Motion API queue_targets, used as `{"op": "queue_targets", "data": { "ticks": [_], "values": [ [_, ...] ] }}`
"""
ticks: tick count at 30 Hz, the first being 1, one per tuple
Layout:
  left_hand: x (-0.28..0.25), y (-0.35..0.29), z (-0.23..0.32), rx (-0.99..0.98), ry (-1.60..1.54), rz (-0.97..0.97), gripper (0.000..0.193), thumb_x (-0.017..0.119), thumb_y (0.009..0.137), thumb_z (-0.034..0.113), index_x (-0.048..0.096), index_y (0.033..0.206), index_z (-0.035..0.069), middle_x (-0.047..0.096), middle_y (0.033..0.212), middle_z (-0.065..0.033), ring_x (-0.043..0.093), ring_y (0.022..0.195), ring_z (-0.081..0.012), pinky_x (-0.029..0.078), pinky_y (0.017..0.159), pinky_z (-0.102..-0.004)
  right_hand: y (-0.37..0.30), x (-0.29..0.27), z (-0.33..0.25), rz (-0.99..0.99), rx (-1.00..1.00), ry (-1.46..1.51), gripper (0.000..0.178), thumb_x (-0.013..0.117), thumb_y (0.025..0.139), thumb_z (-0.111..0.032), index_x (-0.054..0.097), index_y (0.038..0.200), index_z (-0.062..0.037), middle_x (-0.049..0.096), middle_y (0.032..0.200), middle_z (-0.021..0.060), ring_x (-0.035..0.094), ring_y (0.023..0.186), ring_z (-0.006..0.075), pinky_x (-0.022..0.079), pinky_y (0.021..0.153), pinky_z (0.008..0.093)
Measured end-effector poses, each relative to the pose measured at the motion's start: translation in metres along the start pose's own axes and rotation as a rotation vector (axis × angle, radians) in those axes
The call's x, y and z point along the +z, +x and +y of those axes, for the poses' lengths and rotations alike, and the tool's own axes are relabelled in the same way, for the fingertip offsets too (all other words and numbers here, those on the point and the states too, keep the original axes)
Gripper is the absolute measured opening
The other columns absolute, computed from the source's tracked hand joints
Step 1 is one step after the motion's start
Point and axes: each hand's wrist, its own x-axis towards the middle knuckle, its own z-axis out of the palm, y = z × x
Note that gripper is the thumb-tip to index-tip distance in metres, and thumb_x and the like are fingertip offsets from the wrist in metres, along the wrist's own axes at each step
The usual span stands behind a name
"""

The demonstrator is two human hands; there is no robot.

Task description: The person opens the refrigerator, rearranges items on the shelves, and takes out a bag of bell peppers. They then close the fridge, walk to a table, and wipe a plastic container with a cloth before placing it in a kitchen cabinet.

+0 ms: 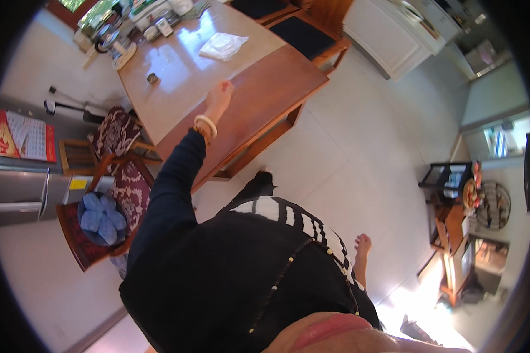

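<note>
My left hand (219,97) reaches out over the near part of the wooden table (265,88), its fingers curled closed. Whatever it may hold is hidden in the fist. A pale bangle (205,125) and a beaded bracelet circle that wrist. Beyond the hand lies a crumpled white plastic bag (224,45) on the table's clear cover. To the left of the bag is a small dark round object (152,78). Low at my right side hangs my right hand (363,243), away from any object, with its fingers loosely bent and a little apart.
A glass coffee pot (115,45) and several containers crowd the table's far left. Chairs with patterned red cushions (129,185) stand left, one bearing a blue flower-shaped cushion (102,217). A dark-seated chair (300,38) is behind the table. Pale tiled floor (359,153) extends right, toward a wooden stand (450,229).
</note>
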Motion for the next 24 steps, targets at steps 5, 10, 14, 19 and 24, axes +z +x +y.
{"op": "queue_targets", "data": {
  "ticks": [5,10,14,19,24],
  "values": [
    [0.027,0.151,-0.089,-0.295,0.105,0.107,0.033,0.064,0.085,0.034,0.070,0.104,0.007,0.071,0.103,-0.0171,0.067,0.098,-0.0365,0.052,0.085,-0.0453,0.068,0.050,-0.112,-0.099,-0.202,-0.033,0.025,0.057,0.097,-0.022,0.060,0.117,-0.0066,0.069,0.098,0.0050,0.066,0.078,0.0117,0.047,0.051,0.0228],
    [0.063,0.275,-0.127,-0.376,0.220,0.132,0.047,0.067,0.083,0.038,0.066,0.114,0.003,0.068,0.111,-0.0216,0.063,0.107,-0.0404,0.049,0.091,-0.0460,0.114,0.092,-0.054,-0.352,-0.554,-0.557,0.027,0.064,0.093,-0.024,0.065,0.111,-0.0046,0.069,0.092,0.0081,0.068,0.078,0.0169,0.055,0.065,0.0315],
    [0.093,0.338,-0.132,-0.450,0.265,0.028,0.054,0.077,0.077,0.037,0.065,0.112,-0.003,0.061,0.123,-0.0274,0.058,0.116,-0.0424,0.047,0.098,-0.0474,0.144,0.093,-0.059,-0.469,-0.561,-0.768,0.026,0.065,0.091,-0.023,0.065,0.110,-0.0039,0.069,0.092,0.0091,0.068,0.078,0.0176,0.055,0.068,0.0322],
    [0.113,0.390,-0.131,-0.539,0.422,-0.092,0.094,0.087,0.065,0.040,0.044,0.139,0.000,0.059,0.131,-0.0209,0.058,0.120,-0.0395,0.046,0.103,-0.0446,0.132,0.145,-0.202,-0.470,-0.495,-0.607,0.027,0.066,0.089,-0.020,0.065,0.110,-0.0035,0.070,0.092,0.0102,0.068,0.077,0.0179,0.056,0.069,0.0325],
    [0.113,0.405,-0.146,-0.491,0.312,-0.277,0.069,0.084,0.066,0.033,0.063,0.122,-0.001,0.067,0.119,-0.0209,0.065,0.108,-0.0366,0.050,0.096,-0.0420,0.130,0.223,-0.367,-0.474,-0.354,-0.561,0.025,0.065,0.090,-0.018,0.065,0.109,-0.0029,0.070,0.090,0.0100,0.067,0.075,0.0174,0.055,0.070,0.0319]
  ]
}}
